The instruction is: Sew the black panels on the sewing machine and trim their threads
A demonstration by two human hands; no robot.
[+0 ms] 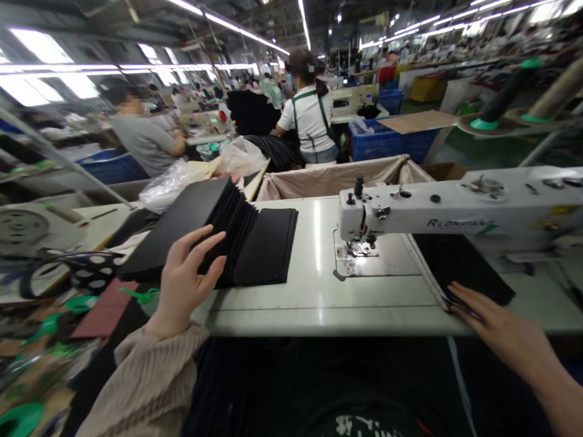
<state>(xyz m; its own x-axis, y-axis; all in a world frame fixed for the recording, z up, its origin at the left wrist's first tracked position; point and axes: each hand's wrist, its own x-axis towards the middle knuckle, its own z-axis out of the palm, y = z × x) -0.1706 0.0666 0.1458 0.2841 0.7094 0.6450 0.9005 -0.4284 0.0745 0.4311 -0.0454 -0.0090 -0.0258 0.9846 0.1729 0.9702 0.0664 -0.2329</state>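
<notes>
My left hand (pixel 194 276) is raised with its fingers apart, in front of a thick stack of black flat panels (pixel 177 224). It seems to hold nothing; whether the fingertips touch the panels I cannot tell. A few more black panels (pixel 266 246) lie flat on the table beside the stack. My right hand (pixel 494 325) reaches to the near edge of a pile of black pieces (pixel 460 267) with pale edges, under the sewing machine's arm. Its fingers are stretched out along that edge, and its thumb is hidden. The white sewing machine (pixel 419 209) has its needle area between my hands.
The pale table (pixel 273 312) carries the machine. Behind it stands a bin lined with beige cloth (pixel 319 182). Thread cones (pixel 510 97) stand at the upper right. Two people sit at work ahead, near blue crates (pixel 392 142). Green spools and scraps (pixel 45 328) lie at the lower left.
</notes>
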